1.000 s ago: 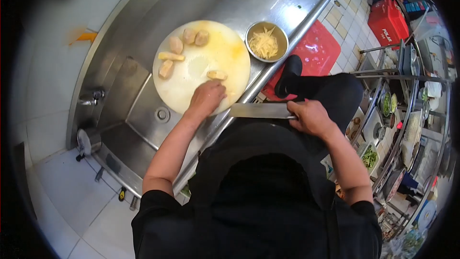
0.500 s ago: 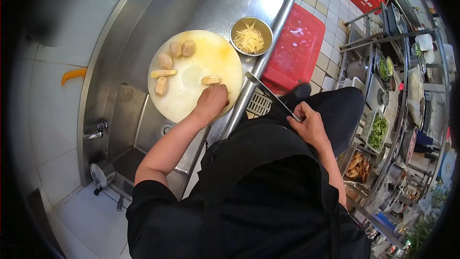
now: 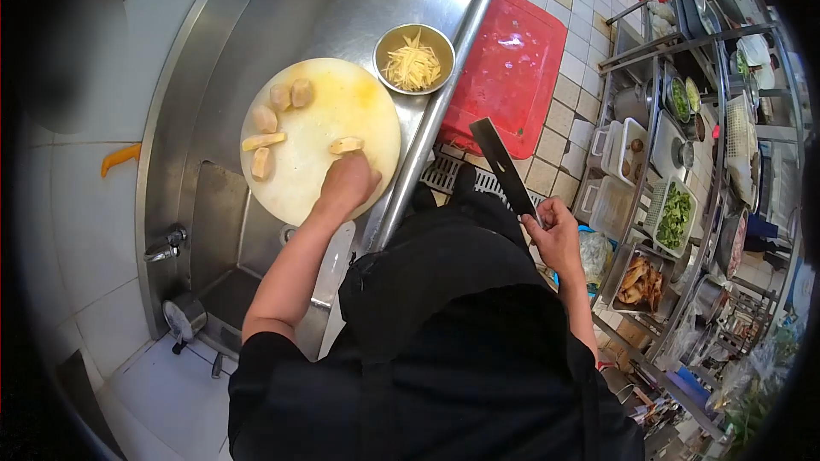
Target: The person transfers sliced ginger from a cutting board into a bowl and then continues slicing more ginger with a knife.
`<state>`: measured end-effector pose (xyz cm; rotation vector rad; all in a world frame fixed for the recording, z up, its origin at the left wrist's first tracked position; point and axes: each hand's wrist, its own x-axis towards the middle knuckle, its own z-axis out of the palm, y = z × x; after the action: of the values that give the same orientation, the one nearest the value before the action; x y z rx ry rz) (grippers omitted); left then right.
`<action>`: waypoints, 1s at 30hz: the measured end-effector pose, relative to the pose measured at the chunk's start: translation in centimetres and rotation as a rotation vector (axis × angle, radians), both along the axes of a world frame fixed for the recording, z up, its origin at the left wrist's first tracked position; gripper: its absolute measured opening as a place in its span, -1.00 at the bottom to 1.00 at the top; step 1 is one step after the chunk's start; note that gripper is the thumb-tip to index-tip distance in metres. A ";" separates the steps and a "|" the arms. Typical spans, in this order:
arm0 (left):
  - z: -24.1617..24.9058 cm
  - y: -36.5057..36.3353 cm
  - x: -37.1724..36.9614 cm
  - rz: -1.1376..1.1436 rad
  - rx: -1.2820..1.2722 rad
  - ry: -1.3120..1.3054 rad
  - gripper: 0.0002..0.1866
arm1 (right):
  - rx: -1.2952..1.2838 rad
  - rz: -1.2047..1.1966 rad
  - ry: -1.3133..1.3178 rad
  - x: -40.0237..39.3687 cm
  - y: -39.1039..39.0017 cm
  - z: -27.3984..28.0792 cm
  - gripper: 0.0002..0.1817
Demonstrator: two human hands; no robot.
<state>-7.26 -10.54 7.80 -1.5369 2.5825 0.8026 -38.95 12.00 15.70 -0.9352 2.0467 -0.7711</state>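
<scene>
Left hand (image 3: 348,183): fingers curled at the board's (image 3: 342,102) near side; grip hidden, cannot tell.
Right hand (image 3: 555,235): holds knife (image 3: 504,169), blade off the board.
Piece (image 3: 347,146): on board, just beyond left fingers.
Bowl (image 3: 381,58): beside board, holding shreds (image 3: 412,67).
Knife work: best with piece seated flat, fingertips tucked back, blade upright.

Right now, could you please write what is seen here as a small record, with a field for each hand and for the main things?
Left hand: on the board, next to a cut piece; its grip is hidden
Right hand: grip closed on the knife, held away from the board
Board: round, pale, with peeled pieces mostly toward its left side
Bowl: metal, holding yellow strips, beside the board
Rack: at right, with green leaves in a white basket
</scene>
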 end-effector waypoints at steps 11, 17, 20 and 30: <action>3.4 -14.1 -10.6 0.397 0.268 0.400 -0.71 | -0.188 -0.113 -0.418 -4.8 -4.7 -2.4 -0.77; 2.7 -15.9 -13.3 0.188 -0.285 0.170 -0.66 | -0.193 -0.011 -0.600 -6.6 -10.4 -2.4 -0.82; 5.5 -11.7 -16.0 0.154 -0.398 0.613 -0.82 | -0.184 0.090 -0.669 -7.3 -13.8 -2.5 -0.84; 0.3 -10.3 -16.4 0.258 -0.668 0.526 -0.84 | -0.105 0.286 -0.641 -7.9 -22.0 -1.2 -0.87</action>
<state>-23.70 -20.89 8.05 -2.0917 3.3159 0.3947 -46.81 -9.99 14.54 -0.8701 1.2983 -0.8853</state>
